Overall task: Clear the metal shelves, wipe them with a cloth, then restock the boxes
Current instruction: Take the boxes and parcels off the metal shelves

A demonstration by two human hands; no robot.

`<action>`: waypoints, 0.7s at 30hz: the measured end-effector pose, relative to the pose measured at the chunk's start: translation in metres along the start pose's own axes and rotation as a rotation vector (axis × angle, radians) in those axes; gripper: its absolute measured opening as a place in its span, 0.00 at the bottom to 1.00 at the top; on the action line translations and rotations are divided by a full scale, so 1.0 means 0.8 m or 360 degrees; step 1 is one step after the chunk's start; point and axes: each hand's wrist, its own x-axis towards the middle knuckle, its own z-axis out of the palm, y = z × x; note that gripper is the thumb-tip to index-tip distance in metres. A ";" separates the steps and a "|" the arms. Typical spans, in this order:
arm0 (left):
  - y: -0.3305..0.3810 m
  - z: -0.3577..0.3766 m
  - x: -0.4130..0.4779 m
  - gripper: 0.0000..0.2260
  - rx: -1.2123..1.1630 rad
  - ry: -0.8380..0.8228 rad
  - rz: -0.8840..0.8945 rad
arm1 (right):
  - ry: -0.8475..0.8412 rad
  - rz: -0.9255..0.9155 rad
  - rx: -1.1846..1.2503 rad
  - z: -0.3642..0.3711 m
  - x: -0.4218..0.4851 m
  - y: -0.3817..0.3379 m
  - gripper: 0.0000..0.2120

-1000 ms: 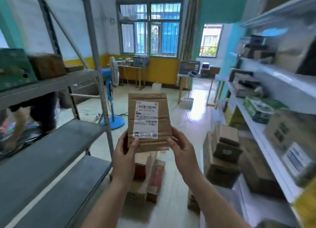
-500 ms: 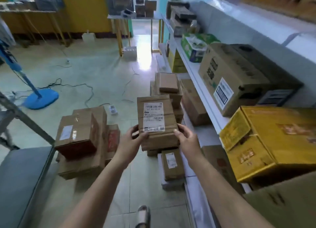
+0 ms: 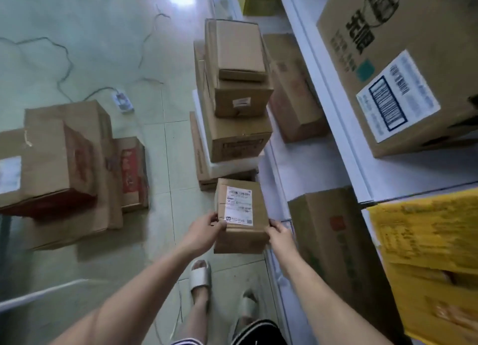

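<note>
Step in hand looks like clearing: small labelled box [image 3: 240, 215] is off any shelf, held in the air low over the floor tiles [image 3: 160, 163], just short of the near end of the floor stack [image 3: 238, 98] and just beside the front edge of the white shelf [image 3: 323, 111]. Could also be a pick-up for restock, can't rule that out from here. L hand [image 3: 207, 230] grips the near-left corner w/ thumb on the top face by the label [image 3: 239, 206]. R hand [image 3: 280, 234] grips the near-right corner, fingers curled round the edge. Both grasp the box, neither is free. Box's long axis runs away from the person toward the stack, approx parallel w/ the white shelf's front edge. Label face is up, near end face toward the feet. Label's print lines cross the short axis, top of label at the far end. Next move, prob: lower it flat onto free tile or onto the stack, keeping the long axis in line so it sits square and doesn't overhang. Stack's upper boxes already sit a bit skewed, so set it gently. A 2nd pile [image 3: 64, 163] is well apart to the left. Metal shelf [image 3: 38, 293] shows only at the lower-left corner.
</note>
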 end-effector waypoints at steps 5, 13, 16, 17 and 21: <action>-0.052 0.038 0.098 0.09 -0.0020 -0.0069 -0.0176 | -0.0098 0.0114 -0.0026 0.022 0.078 0.033 0.11; -0.157 0.135 0.276 0.25 0.0085 -0.0032 -0.0110 | -0.0143 -0.0003 -0.0334 0.026 0.294 0.118 0.16; -0.193 0.167 0.307 0.26 0.0099 -0.0062 -0.0088 | -0.0062 -0.0056 -0.0362 0.028 0.338 0.152 0.13; -0.201 0.174 0.313 0.26 0.0095 -0.0074 -0.0087 | -0.0058 -0.0082 -0.0393 0.028 0.346 0.158 0.14; -0.209 0.193 0.325 0.24 -0.0167 -0.0068 -0.0226 | -0.0124 -0.0051 -0.0482 0.022 0.361 0.166 0.25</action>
